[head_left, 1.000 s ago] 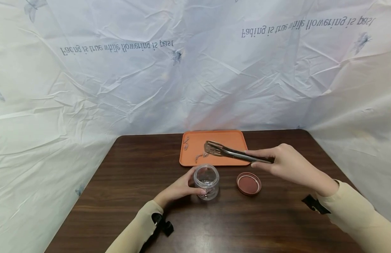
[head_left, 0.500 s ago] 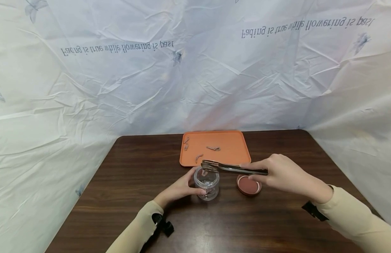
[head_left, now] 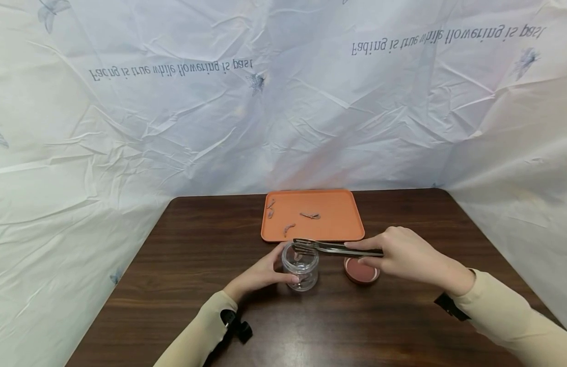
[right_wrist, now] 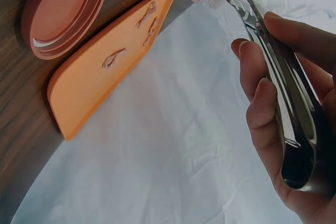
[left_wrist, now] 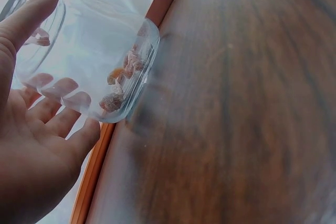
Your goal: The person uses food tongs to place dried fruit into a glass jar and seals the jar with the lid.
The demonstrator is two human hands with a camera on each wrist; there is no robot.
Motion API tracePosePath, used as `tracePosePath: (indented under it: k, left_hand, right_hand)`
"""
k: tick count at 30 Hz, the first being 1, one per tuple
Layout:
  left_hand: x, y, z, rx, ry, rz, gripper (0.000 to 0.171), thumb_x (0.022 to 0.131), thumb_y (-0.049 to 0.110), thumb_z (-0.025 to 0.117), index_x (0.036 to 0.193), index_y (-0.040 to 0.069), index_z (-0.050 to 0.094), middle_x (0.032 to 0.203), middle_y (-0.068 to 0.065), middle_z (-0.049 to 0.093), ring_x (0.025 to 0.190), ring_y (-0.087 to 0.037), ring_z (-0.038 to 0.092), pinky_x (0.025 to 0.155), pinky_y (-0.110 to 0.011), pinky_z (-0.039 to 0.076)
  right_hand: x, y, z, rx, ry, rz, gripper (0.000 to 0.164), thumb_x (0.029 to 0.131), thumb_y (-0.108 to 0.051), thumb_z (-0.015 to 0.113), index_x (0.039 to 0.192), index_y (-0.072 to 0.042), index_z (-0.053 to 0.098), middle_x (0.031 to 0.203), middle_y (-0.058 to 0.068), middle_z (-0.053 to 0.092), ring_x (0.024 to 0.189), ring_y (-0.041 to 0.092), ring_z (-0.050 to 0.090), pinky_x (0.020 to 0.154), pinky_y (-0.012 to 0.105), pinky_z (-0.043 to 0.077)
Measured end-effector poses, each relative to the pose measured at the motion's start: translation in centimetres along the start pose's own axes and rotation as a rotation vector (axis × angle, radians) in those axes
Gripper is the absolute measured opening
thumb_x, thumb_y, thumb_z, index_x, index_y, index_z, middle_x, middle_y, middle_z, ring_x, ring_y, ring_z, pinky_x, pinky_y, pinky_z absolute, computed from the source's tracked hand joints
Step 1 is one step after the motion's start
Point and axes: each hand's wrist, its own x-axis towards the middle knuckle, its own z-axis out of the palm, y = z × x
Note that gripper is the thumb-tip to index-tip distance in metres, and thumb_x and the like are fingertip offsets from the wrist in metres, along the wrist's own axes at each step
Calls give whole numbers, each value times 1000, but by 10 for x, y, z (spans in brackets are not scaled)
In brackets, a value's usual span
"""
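My left hand [head_left: 258,277] grips a clear jar [head_left: 307,281] from its left side, thumb in front. The jar stands upright and lidless on the table. Through its wall in the left wrist view, several small shrivelled brownish pieces [left_wrist: 112,102] lie at the bottom. Metal tongs [head_left: 338,249] are held in my right hand [head_left: 409,257], squeezed nearly together, their tips over the jar's mouth. Just inside that mouth, below the tips, shows another pinkish-brown piece [left_wrist: 39,38]; the tips' hold on it is not clearly visible. More thin dried pieces [head_left: 310,216] lie on the orange tray [head_left: 338,201].
A reddish-brown round lid [head_left: 360,271] lies right of the jar, beneath the tongs and right hand. The tray sits behind the jar at the far edge of the dark wooden table [head_left: 210,239]. White printed sheeting [head_left: 283,127] hangs behind and at both sides.
My right hand has brought the tongs from above the tray down and toward me, over the jar's mouth, with a small piece at their tips. The left hand and jar stay put.
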Motion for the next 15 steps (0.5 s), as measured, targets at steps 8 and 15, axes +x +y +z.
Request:
tracePosePath:
  k: [8, 15]
  left_hand:
    - [0, 2, 1, -2, -8, 10, 93, 89, 25, 81, 161, 22, 22, 153, 0, 40, 140, -17, 43, 113, -43, 36]
    - [0, 1, 0, -2, -9, 15, 90, 89, 25, 81, 159, 26, 25, 153, 0, 40, 140, -16, 43, 112, -41, 36]
  right_hand:
    - [2, 0, 1, 4, -15, -5, 37, 87, -28, 81, 123, -29, 75, 50, -25, 24, 45, -7, 21, 46, 21, 25]
    - [3, 0, 1, 5, -23, -1, 37, 87, -28, 80, 124, -29, 74, 50, -25, 24, 45, -7, 21, 46, 21, 25]
